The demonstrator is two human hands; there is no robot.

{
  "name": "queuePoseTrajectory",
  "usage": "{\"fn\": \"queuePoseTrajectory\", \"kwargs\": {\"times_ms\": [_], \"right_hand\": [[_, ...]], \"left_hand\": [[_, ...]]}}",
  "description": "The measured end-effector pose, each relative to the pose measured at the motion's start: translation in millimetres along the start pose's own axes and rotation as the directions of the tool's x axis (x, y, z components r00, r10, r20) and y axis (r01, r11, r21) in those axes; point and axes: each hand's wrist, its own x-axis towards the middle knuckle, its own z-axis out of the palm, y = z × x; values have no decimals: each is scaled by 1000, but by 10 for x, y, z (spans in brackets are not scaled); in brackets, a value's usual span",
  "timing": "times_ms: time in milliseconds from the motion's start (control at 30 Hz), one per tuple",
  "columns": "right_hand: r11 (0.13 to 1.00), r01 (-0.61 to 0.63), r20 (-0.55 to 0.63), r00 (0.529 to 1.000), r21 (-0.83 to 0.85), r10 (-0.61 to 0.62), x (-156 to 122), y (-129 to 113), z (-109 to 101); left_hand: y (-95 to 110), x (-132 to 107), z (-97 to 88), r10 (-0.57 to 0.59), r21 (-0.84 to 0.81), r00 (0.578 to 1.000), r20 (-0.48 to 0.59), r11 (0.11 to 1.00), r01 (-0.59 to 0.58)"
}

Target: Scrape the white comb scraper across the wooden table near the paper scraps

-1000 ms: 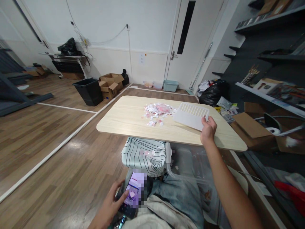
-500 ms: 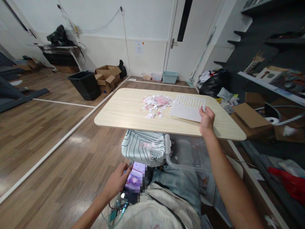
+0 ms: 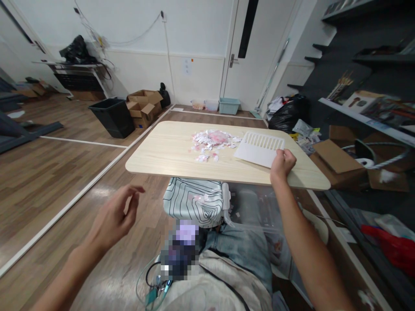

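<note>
My right hand point(image 3: 282, 163) grips the right edge of a flat white plastic plate point(image 3: 257, 155) with a row of slots along its far side. The plate is tilted over the right half of the pale wooden table point(image 3: 155, 151). A loose heap of small white and pink paper-like scraps point(image 3: 214, 138) lies on the tabletop to the left of the plate. My left hand point(image 3: 118, 214) hangs in the air left of my lap, fingers loosely bent and apart, with nothing in it. The phone point(image 3: 186, 235) rests on my lap, partly blurred out.
Below the table are a line-patterned cloth-covered seat point(image 3: 194, 203) and a clear plastic bin point(image 3: 253, 211). A black waste bin point(image 3: 113, 116) and cardboard boxes point(image 3: 144, 108) stand on the floor at the far left. An open carton point(image 3: 340, 164) sits beside the table's right end.
My left hand has come off the phone and moved left and up into the air. The right hand still holds the white plate, which has shifted slightly right in the view.
</note>
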Motion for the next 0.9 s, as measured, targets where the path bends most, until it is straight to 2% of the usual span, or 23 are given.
{"fn": "queuePoseTrajectory", "kwargs": {"times_ms": [67,133,200,267,333,433,533,667,767,900], "right_hand": [[999,-43,-111,993,-28,40,-30,-64,0],[998,-60,-137,989,-31,55,-48,-100,5],[997,-66,-123,990,-29,62,-44,-94,15],[997,-71,-108,992,-23,68,-26,-57,28],[998,-68,-93,993,-13,67,-7,-11,43],[998,-60,-64,996,12,61,0,28,57],[997,-69,-51,996,25,70,-10,33,48],[999,-44,-82,996,-9,43,-13,33,17],[999,-26,-69,997,-20,25,-4,36,10],[999,-54,-41,998,0,54,2,22,26]], "left_hand": [[-37,298,-56,91,65,994,-55,994,-88],[-113,637,-72,92,132,993,-71,988,-82],[-212,981,-50,-55,175,996,-66,982,66],[-306,1290,3,-286,214,954,-86,930,298],[-368,1546,82,-359,229,930,-75,902,366],[-386,1830,250,-363,230,932,-14,906,356],[-344,2005,470,-320,228,947,20,924,307],[-301,2053,736,-220,337,975,27,920,199],[-308,2018,818,-217,358,976,3,912,202],[-321,2010,815,-219,377,975,22,905,195]]}}
